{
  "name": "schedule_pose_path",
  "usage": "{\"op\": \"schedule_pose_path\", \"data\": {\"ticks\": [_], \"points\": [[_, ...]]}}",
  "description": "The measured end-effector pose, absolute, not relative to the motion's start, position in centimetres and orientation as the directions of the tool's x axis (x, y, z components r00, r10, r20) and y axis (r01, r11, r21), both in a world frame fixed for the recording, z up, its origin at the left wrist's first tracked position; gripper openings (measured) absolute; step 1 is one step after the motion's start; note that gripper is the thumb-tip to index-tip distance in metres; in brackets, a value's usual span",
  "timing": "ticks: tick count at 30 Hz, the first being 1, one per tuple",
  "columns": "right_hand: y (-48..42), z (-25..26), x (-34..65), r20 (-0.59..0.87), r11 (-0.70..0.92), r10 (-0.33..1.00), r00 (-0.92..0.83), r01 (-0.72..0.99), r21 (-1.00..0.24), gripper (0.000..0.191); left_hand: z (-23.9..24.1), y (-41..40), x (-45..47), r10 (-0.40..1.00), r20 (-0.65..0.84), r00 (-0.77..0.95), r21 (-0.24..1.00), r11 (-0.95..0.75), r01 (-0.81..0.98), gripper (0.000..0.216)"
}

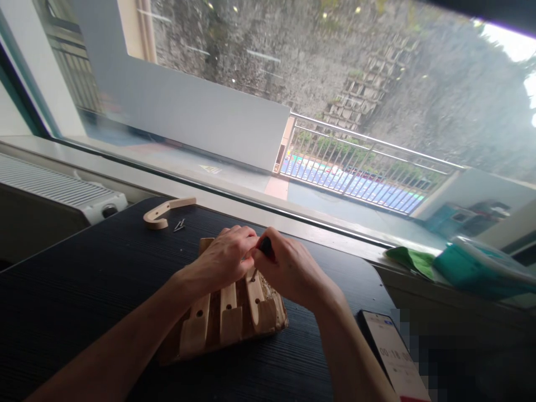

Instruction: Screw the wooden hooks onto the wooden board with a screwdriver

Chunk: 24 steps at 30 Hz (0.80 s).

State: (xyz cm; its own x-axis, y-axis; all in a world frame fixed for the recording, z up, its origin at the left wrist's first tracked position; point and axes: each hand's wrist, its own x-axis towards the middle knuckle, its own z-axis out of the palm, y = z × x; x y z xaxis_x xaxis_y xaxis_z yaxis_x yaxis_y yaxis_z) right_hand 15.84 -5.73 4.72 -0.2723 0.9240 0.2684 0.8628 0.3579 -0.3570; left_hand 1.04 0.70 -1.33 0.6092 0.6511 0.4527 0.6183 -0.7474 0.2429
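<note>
My right hand (pixel 281 267) is closed around the dark handle of a screwdriver (pixel 266 245). Its thin shaft slants down to the upper hole of the rightmost wooden hook (pixel 256 290). My left hand (pixel 226 254) is bent beside the handle, fingers curled in; what they grip is hidden. Under both hands lies a rough-edged wooden board (pixel 281 312) carrying two more pale wooden hooks, a middle hook (pixel 230 318) and a left hook (pixel 195 329). Each shows a drilled hole near its lower end.
A loose wooden hook (pixel 165 211) and several screws (pixel 179 225) lie at the back left of the dark table (pixel 84 296). A phone (pixel 391 354) showing a timer is at the right. Behind are a window sill (pixel 326 254), a green cloth (pixel 412 261) and a teal bin (pixel 481 268).
</note>
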Motion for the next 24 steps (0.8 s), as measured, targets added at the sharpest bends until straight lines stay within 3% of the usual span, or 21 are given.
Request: {"op": "schedule_pose_path", "data": {"ticks": [12,19,24], "points": [[-5.1,4.2,15.6,0.257,0.276,0.949,-0.183,0.874,-0.400,0.013,-1.0,0.6,1.0,0.674,0.410,0.615,0.278,-0.734,0.619,0.012],[-5.3,9.8,15.9,-0.019,0.481,0.867,-0.498,0.846,-0.232,0.017,0.0,-0.2,0.8,0.698,0.416,0.583,0.347,-0.714,0.608,0.013],[-6.3,12.1,14.4,-0.050,0.561,0.822,-0.567,0.822,-0.103,0.030,0.5,-0.6,0.2,0.686,0.383,0.619,0.386,-0.727,0.568,0.010]]}}
